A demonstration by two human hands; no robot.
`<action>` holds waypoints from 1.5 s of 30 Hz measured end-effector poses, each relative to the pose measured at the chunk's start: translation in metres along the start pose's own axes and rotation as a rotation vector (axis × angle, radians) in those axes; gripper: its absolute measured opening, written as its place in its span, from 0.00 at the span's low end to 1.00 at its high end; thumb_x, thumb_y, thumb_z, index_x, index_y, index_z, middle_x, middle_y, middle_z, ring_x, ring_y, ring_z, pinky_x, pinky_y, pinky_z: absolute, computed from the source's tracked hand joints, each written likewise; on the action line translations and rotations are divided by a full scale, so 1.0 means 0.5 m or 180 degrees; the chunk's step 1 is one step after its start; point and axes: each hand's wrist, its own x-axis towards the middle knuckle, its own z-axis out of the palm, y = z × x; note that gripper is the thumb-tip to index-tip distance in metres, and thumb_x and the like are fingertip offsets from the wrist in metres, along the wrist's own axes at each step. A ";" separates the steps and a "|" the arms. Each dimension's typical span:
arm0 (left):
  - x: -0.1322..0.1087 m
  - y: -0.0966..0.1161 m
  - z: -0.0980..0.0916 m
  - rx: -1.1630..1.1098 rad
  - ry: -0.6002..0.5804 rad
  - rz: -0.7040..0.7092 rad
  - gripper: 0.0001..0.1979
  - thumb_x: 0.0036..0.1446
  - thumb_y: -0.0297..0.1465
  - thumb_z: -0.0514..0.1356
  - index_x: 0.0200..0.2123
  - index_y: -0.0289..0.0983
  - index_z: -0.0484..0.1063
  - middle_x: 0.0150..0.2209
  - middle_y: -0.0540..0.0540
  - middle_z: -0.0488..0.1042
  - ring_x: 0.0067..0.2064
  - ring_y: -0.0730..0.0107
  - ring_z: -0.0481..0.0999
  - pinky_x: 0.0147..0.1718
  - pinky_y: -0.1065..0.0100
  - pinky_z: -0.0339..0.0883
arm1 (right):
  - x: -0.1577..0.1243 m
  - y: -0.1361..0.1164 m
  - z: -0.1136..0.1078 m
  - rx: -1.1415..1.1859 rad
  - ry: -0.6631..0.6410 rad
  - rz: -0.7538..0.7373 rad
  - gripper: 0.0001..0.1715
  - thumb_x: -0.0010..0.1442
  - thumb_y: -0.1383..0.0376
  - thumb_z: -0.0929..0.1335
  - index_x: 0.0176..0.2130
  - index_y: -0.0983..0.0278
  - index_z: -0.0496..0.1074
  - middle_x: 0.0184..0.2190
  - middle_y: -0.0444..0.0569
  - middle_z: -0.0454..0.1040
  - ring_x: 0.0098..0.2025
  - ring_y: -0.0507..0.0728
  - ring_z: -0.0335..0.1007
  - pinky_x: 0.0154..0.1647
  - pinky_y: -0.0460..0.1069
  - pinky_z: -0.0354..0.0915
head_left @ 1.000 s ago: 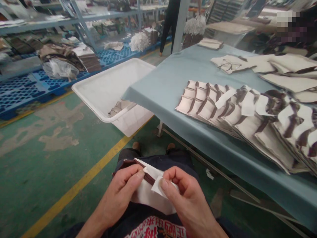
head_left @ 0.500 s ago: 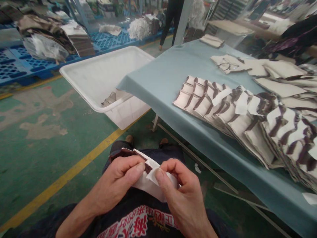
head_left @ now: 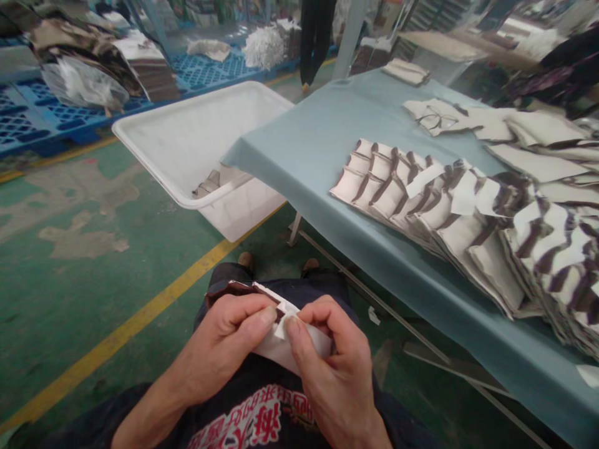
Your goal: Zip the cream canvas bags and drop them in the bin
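1. Our left hand (head_left: pixel 231 333) pinches the cloth piece (head_left: pixel 274 350) between its fingers above our lap (head_left: pixel 321 288), maybe to keep it still
2. Our right hand (head_left: pixel 330 358) squeezes the white strip (head_left: pixel 282 324) in its fingers, perhaps against slipping

The blue-grey covered table (head_left: pixel 299 134) is supporting overlapping rows of brown-edged cream panels (head_left: pixel 458 243) along its near side. Flat cream pieces (head_left: pixel 536 163) are lying behind the rows; a folded cream bundle (head_left: pixel 406 72) is resting near the far edge. The green floor (head_left: pixel 154 262) — marked with a yellow line (head_left: pixel 187 282) — is carrying a white bin (head_left: pixel 243 215) beside the table corner and a white scrap (head_left: pixel 374 316) below the near edge. The blue pallets (head_left: pixel 196 78) are bearing a clear plastic bag (head_left: pixel 87 87), a brown-and-white stack (head_left: pixel 152 75) and a fluffy white bundle (head_left: pixel 264 50).
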 end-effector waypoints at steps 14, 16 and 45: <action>0.003 0.000 0.004 0.0013 0.0117 -0.0008 0.19 0.67 0.34 0.57 0.23 0.38 0.71 0.21 0.53 0.64 0.24 0.71 0.59 0.24 0.70 0.57 | -0.008 0.006 0.007 0.0196 0.0048 0.0280 0.14 0.64 0.63 0.72 0.27 0.60 0.71 0.24 0.41 0.70 0.25 0.52 0.63 0.28 0.48 0.61; 0.004 0.000 0.003 0.0013 0.0098 0.0002 0.19 0.67 0.34 0.56 0.23 0.38 0.71 0.21 0.53 0.63 0.24 0.71 0.58 0.24 0.70 0.56 | -0.009 0.006 0.010 0.0223 0.0056 0.0305 0.14 0.64 0.63 0.72 0.27 0.60 0.71 0.23 0.40 0.70 0.24 0.52 0.62 0.28 0.47 0.60; -0.002 -0.056 -0.012 -0.0647 -0.0102 -0.0672 0.22 0.67 0.44 0.59 0.24 0.38 0.66 0.23 0.54 0.57 0.25 0.72 0.52 0.23 0.68 0.47 | 0.009 0.020 0.039 0.0285 0.0156 -0.0210 0.12 0.60 0.69 0.69 0.26 0.59 0.64 0.22 0.38 0.66 0.24 0.51 0.61 0.26 0.48 0.57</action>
